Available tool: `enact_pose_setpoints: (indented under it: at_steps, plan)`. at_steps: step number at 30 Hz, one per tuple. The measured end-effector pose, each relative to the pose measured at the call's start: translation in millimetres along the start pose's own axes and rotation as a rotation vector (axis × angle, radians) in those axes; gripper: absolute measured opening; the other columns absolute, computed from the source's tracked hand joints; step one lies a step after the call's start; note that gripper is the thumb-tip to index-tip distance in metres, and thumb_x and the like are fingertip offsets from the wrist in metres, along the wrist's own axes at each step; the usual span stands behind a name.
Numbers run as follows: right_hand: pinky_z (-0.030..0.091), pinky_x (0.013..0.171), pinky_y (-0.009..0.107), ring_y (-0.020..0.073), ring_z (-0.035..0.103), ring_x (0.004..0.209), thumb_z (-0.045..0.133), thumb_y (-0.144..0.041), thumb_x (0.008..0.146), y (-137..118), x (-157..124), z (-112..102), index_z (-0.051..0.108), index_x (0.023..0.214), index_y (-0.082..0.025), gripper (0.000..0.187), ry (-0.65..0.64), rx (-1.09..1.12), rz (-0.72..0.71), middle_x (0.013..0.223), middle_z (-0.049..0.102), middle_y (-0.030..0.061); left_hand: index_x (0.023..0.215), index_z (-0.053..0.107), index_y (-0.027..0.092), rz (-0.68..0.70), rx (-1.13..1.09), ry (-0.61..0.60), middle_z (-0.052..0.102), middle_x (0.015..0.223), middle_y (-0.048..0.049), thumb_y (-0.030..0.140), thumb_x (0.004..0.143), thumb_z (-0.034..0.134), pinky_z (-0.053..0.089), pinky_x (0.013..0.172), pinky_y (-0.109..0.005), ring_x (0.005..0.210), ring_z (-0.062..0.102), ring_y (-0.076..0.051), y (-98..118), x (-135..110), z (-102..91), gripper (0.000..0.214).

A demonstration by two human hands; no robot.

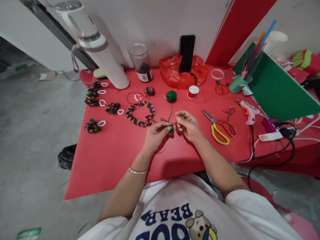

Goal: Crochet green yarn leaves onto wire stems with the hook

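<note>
My left hand (158, 133) pinches a small green yarn piece (171, 129) between thumb and fingers, just above the red table. Close by on the right, my right hand (188, 126) is closed on green yarn that stretches across to the piece; any tool inside the fingers is too small to make out. From the green yarn ball (171, 96) a strand runs down to the hands. Left of them lies a multicoloured crocheted strip (132, 121) curved into a ring. A multicoloured yarn ball (149, 91) sits behind it.
Yellow-and-orange handled scissors (220, 131) lie right of my hands, with a pink glue gun (250, 111) and cables beyond. Several yarn flowers with bead loops (92, 126) line the left. At the back stand a jar (141, 63), a phone (187, 53) and a thread spool (193, 92).
</note>
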State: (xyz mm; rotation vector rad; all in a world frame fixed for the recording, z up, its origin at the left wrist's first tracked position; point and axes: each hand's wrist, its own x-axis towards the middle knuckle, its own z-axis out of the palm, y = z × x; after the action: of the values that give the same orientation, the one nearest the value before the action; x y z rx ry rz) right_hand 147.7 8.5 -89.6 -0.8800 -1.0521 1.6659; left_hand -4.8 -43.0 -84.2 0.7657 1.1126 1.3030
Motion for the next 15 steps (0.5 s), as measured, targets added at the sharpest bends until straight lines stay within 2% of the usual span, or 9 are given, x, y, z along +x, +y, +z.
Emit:
enact_pose_setpoints:
  at_steps: [2,5,8,11,15]
  plan:
    - [0.045,0.053,0.023,0.0091,0.052,0.057,0.076,-0.040,0.084,1.4,-1.9,-2.1,0.070,0.097,-0.023,0.023,-0.037,-0.217,-0.102,0.071,0.060,-0.0036,0.078,0.077,0.017,0.021,0.033,0.009,0.071,0.065,-0.0021,0.037,0.063,0.092,0.054,0.052,-0.027,0.054,0.063,-0.014,2.6,1.0,-1.2,0.029]
    - [0.052,0.071,0.029,0.0142,0.061,0.076,0.068,-0.029,0.092,3.6,-3.2,-6.2,0.074,0.099,-0.022,0.012,-0.105,-0.622,-0.401,0.088,0.066,0.0028,0.079,0.078,0.018,0.044,0.065,0.004,0.070,0.065,-0.0018,0.038,0.066,0.089,0.053,0.051,-0.027,0.052,0.061,-0.013,3.0,3.4,-5.0,0.026]
    - [0.053,0.080,0.032,0.0170,0.063,0.088,0.057,-0.023,0.100,6.7,-2.1,-10.4,0.074,0.107,-0.025,0.019,-0.158,-0.869,-0.635,0.097,0.066,0.0053,0.077,0.075,0.017,0.064,0.099,0.000,0.068,0.064,-0.0015,0.037,0.070,0.086,0.051,0.050,-0.026,0.050,0.061,-0.013,0.2,5.4,-9.2,0.024]
    - [0.053,0.082,0.032,0.0175,0.062,0.092,0.053,-0.023,0.103,9.4,-0.2,-12.8,0.073,0.110,-0.026,0.022,-0.191,-0.937,-0.706,0.098,0.063,0.0056,0.079,0.074,0.016,0.061,0.130,-0.008,0.069,0.065,-0.0024,0.037,0.074,0.083,0.048,0.049,-0.025,0.052,0.064,-0.014,-3.3,6.0,-11.9,0.023]
    - [0.052,0.081,0.032,0.0179,0.060,0.090,0.052,-0.025,0.104,9.1,0.5,-12.8,0.071,0.105,-0.025,0.019,-0.193,-0.987,-0.710,0.096,0.061,0.0051,0.082,0.072,0.016,0.044,0.147,-0.030,0.069,0.064,-0.0030,0.038,0.077,0.081,0.044,0.048,-0.024,0.053,0.065,-0.015,-6.9,5.7,-11.4,0.025]
